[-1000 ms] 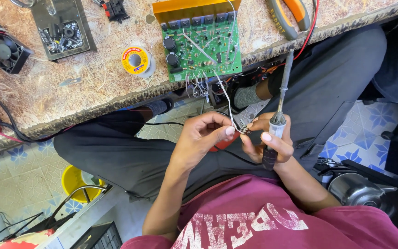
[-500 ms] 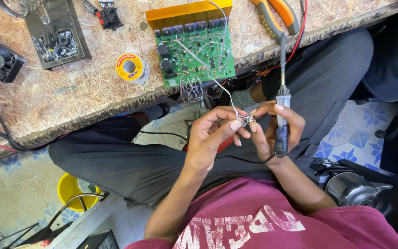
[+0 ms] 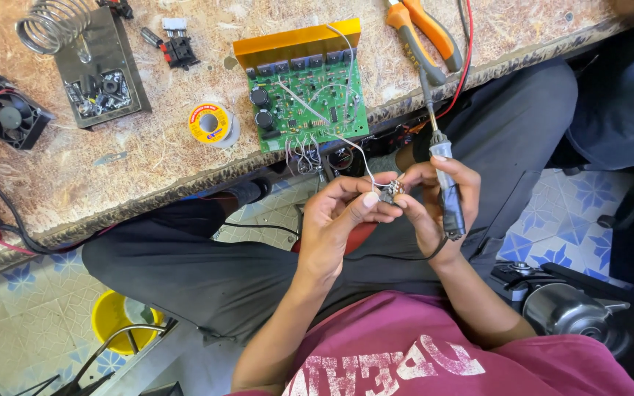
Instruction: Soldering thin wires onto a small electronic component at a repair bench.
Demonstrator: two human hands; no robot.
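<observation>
Head view: a speckled surface (image 3: 75, 172) is seen across the upper frame. At its upper centre a green circuit board (image 3: 306, 95) with an orange edge is laid, and white wires (image 3: 346, 143) are trailed down from it. Below, at the centre, a small component (image 3: 389, 193) is pinched between the left hand (image 3: 339, 220) and the right hand (image 3: 431, 202). A soldering iron (image 3: 445, 180) is also gripped in the right hand, tip pointed up. A solder spool (image 3: 210, 123) is placed left of the board.

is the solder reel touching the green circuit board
Apart. The head view shows the solder reel lying left of the circuit board, with a strip of bare bench plainly visible between them.
</observation>
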